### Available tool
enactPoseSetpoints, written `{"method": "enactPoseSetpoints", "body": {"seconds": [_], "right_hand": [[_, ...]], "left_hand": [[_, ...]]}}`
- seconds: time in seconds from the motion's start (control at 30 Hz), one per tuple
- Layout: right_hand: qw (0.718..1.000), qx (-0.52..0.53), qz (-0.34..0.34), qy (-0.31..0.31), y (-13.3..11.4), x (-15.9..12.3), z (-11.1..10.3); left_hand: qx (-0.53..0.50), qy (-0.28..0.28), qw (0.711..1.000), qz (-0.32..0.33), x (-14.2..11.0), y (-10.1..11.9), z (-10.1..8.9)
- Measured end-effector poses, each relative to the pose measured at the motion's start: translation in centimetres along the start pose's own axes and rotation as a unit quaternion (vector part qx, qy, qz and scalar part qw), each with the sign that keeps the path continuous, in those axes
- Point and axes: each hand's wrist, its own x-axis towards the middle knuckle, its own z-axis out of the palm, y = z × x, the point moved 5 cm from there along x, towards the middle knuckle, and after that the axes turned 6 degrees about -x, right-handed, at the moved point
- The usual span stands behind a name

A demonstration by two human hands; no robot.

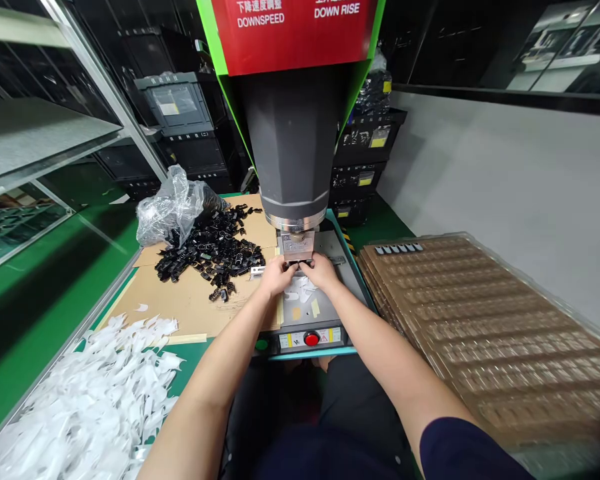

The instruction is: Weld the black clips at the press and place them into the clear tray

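My left hand (276, 275) and my right hand (322, 271) meet under the press head (298, 245) of a bench machine. Their fingers are bent together at a small black part (306, 263), mostly covered by the fingertips and the head. Its exact shape cannot be made out. A metal strip (258, 271) juts out beside my left hand. Just in front of my hands, several thin white pieces (301, 289) lie on the machine's grey base (290, 320). A red button (311, 339) and a green button (261, 344) sit on its front panel.
Left of the machine, black plastic clips (215, 247) are heaped on cardboard (195, 293) by a clear plastic bag (167, 207). White pieces (90, 400) pile up at the near left. Stacked brown blister trays (480, 320) stand at the right, with black parts (399, 249) in the top one.
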Motion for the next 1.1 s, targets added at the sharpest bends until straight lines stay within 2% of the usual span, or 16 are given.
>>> {"method": "enactPoseSetpoints", "body": {"seconds": [0.1, 0.2, 0.27, 0.33, 0.43, 0.63, 1.1], "right_hand": [[0.992, 0.119, 0.035, 0.022, 1.0, -1.7, -0.1], [0.957, 0.281, 0.058, 0.034, 1.5, -5.5, 0.5], [0.93, 0.364, 0.053, 0.023, 1.1, -8.5, 1.0], [0.911, 0.41, 0.048, 0.007, 0.3, -11.2, 1.4], [0.906, 0.421, 0.048, -0.004, -1.0, -13.8, 1.4], [0.917, 0.396, 0.036, -0.01, -1.9, -15.5, 0.7], [0.913, 0.406, 0.026, -0.005, -2.3, -16.2, 0.4]], "left_hand": [[-0.174, 0.024, 0.982, -0.065, -2.1, -0.6, 0.3], [-0.343, 0.055, 0.929, -0.129, -6.3, -0.7, 0.9], [-0.396, 0.057, 0.904, -0.15, -9.3, -0.2, 1.4], [-0.419, 0.052, 0.892, -0.16, -11.9, 0.6, 1.7], [-0.438, 0.045, 0.883, -0.164, -14.2, 1.8, 2.0], [-0.451, 0.048, 0.878, -0.151, -15.5, 2.5, 2.1], [-0.461, 0.038, 0.873, -0.155, -16.1, 2.7, 1.7]]}}
